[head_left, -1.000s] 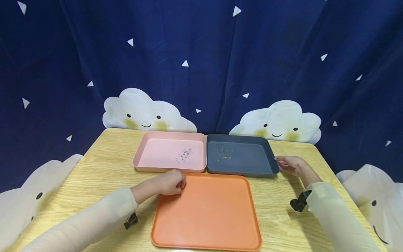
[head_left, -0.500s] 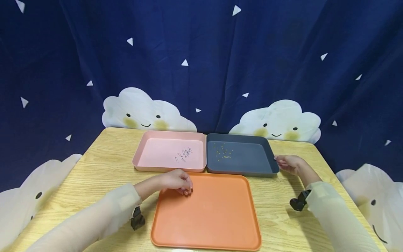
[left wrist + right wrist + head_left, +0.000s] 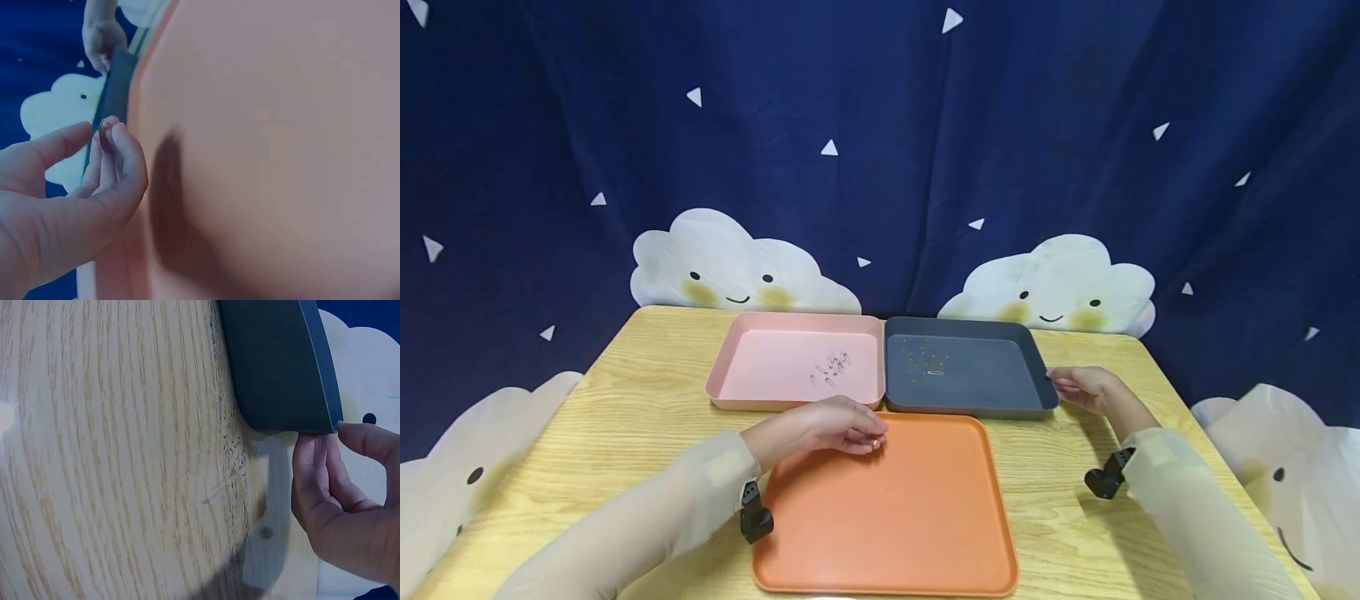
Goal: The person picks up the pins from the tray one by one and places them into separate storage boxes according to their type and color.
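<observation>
My left hand (image 3: 835, 423) is over the top left part of the orange tray (image 3: 895, 517). Between its thumb and fingertips it pinches a small gold-coloured thing (image 3: 105, 124), mostly hidden by the fingers; I cannot tell its kind. My right hand (image 3: 1088, 387) grips the right end of the dark grey-blue tray (image 3: 1000, 375), thumb at the rim and fingers against the outer wall, as the right wrist view shows. Inside that tray lie several tiny gold pieces and a gold paper clip (image 3: 935, 373). Several dark wire paper clips (image 3: 835, 364) lie in the pink tray (image 3: 767, 367).
The pink and dark trays stand side by side at the back of the wooden table (image 3: 662, 367), with the orange tray in front of them. A blue curtain (image 3: 775, 125) with clouds hangs behind. Each wrist wears a small black camera (image 3: 754, 512).
My left hand has moved to the right along the orange tray's far edge, its fingers turning so that the small gold-coloured thing shows. The right hand stays on the dark tray's end.
</observation>
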`<state>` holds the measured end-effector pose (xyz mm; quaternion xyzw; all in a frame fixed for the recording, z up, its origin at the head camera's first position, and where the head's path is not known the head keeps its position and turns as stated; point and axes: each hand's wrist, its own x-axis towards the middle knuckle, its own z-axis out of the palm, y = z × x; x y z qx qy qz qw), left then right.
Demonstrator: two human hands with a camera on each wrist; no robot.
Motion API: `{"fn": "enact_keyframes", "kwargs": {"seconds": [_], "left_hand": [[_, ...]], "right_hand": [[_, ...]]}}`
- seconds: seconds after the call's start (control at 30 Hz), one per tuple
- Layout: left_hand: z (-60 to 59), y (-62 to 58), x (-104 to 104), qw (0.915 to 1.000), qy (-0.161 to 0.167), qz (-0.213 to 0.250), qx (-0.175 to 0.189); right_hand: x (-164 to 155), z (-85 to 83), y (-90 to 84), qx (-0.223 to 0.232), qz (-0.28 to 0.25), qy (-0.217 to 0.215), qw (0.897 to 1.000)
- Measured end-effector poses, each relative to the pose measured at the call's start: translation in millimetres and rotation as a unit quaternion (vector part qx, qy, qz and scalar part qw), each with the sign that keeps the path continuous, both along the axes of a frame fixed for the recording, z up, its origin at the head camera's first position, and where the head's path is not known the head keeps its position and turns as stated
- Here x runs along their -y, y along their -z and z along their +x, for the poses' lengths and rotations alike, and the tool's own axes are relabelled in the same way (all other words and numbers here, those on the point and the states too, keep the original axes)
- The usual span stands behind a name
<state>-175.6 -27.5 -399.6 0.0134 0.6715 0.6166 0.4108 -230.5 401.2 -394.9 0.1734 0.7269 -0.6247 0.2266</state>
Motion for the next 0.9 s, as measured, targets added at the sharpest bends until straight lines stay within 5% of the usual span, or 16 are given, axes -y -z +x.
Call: {"fn": "enact_keyframes", "kwargs": {"seconds": [0.3, 0.5, 0.6, 0.8, 0.87, 0.9], "left_hand": [[-22.6, -36.7, -37, 0.9959, -0.009, -0.018, -0.088], [-51.5, -47.3, -61, 0.9835, -0.018, -0.091, -0.155], [-56.9, -51.1, -72, 0.9751, -0.036, -0.130, -0.176], [-85.2, -34.3, -97, 0.9543, -0.052, -0.221, -0.195], [-126.0, 5.4, -105, 0.9348, 0.017, -0.271, -0.229], [-143.1, 23.4, -108, 0.9120, 0.057, -0.310, -0.263]], "right_hand": [[3, 3.7, 1.6, -0.005, -0.002, -0.008, 1.000], [8, 4.9, 0.7, -0.003, 0.010, -0.011, 1.000], [11, 5.8, -1.1, -0.002, 0.012, -0.015, 1.000], [14, 6.6, -4.6, -0.003, 0.012, -0.024, 1.000], [15, 6.1, -5.6, -0.003, 0.010, -0.022, 1.000], [15, 5.9, -6.2, -0.002, 0.008, -0.021, 1.000]]}}
